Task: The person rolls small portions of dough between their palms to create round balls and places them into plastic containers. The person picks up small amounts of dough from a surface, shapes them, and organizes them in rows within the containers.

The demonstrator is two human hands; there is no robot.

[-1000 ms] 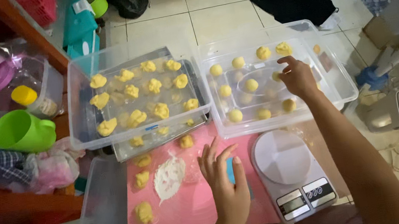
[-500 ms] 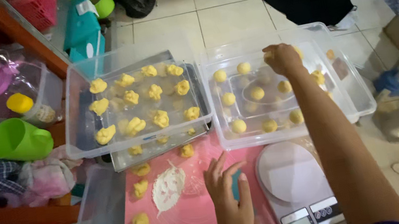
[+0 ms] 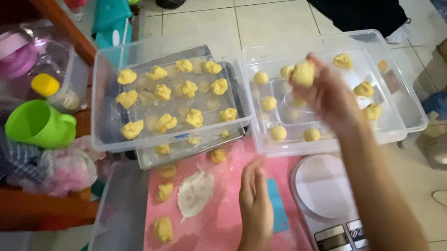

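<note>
The right hand (image 3: 323, 92) is raised above the right clear container (image 3: 406, 108) and grasps a yellow dough ball (image 3: 303, 73) at its fingertips. One second earlier the same hand was low inside that container, near the far right corner; half a second ago it had moved toward the far middle row. It is now lifted clear of the container floor, with the ball in its grip. The ball is therefore off the container floor and in the air over the middle of the container, among the other rounded balls laid out in rows. The change indicates that one ball is being handled rather than resting in its row. The left hand (image 3: 255, 207) lies open and released, palm down, on the pink mat (image 3: 217, 234), just beside a blue scraper (image 3: 276, 204); it has stayed on the mat through all three views and holds nothing. A flattened pale dough patch (image 3: 195, 193) and several rough dough pieces lie on the mat. The left clear container (image 3: 103, 102) holds rough, unshaped yellow lumps. A round-topped digital scale (image 3: 324, 193) stands just right of the mat, its platform bare. Everything rests on a tiled floor (image 3: 271, 10).
</note>
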